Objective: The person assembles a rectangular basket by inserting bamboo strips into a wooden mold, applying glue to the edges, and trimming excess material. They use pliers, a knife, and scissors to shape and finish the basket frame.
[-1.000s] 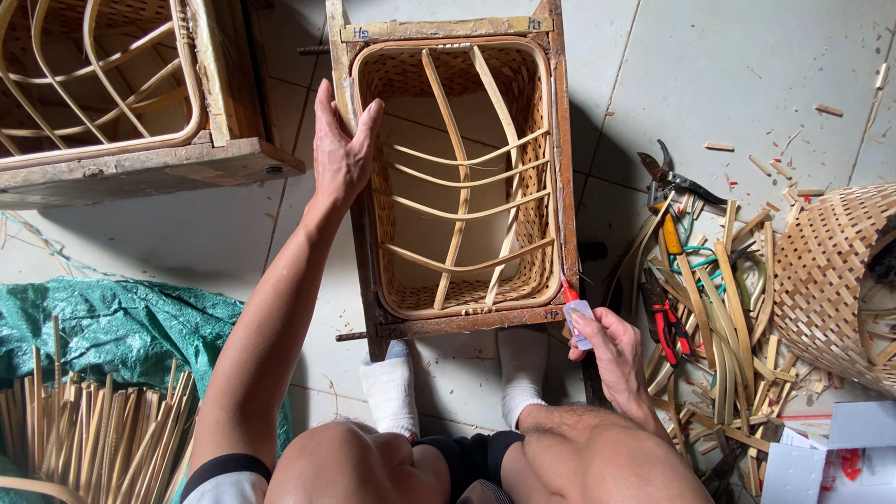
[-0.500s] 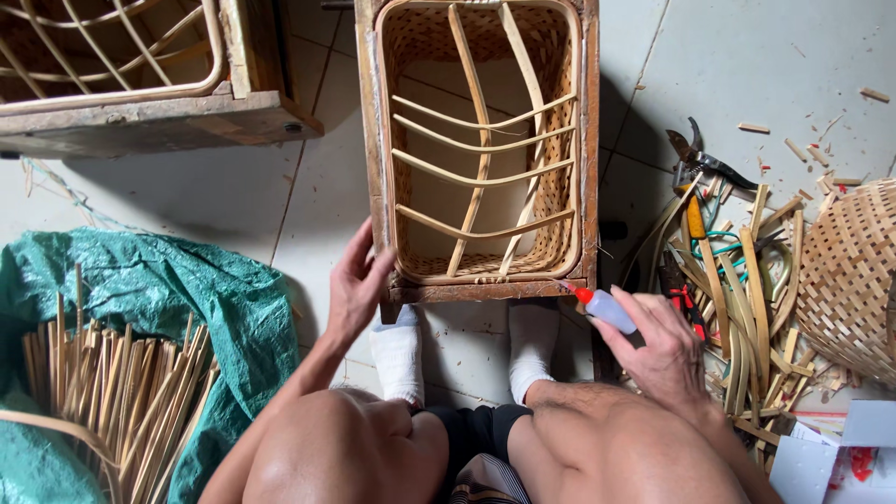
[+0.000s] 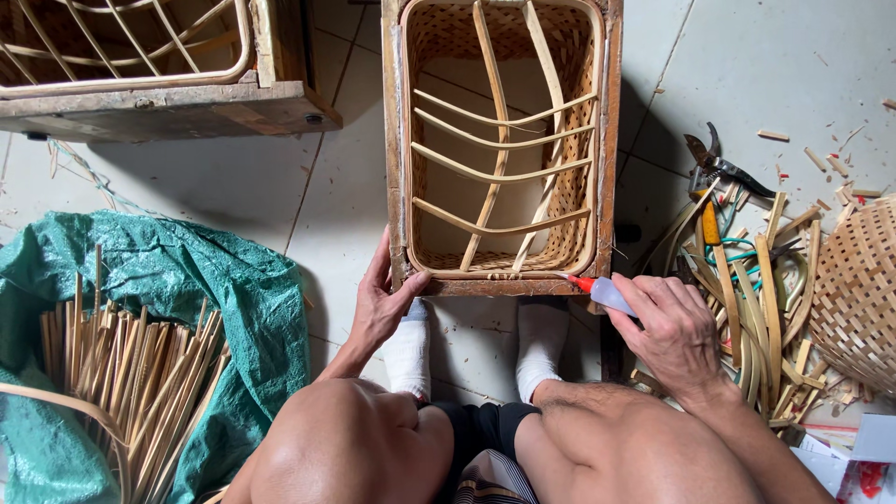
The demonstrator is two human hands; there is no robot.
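Two hands are at the near edge of a wooden frame that stands on the tiled floor and holds a woven basket crossed by thin bent cane strips. The left hand grips the frame's near left corner, fingers laid up the outer side and thumb hooked over the bottom rail, pressed against the wood. The right hand is curled around a small glue bottle, pinching it between thumb and fingers, and its red nozzle touches the near rim of the basket just beside a strip end. White-socked feet sit directly below the frame, between the bare knees. Off to the right, near the right hand, lies a jumble of cane offcuts with pruning shears at the top and a round woven basket at the edge of view. On the left, a bundle of bamboo sticks rests on a green tarp, and a second wooden frame sits at the top left, well apart.
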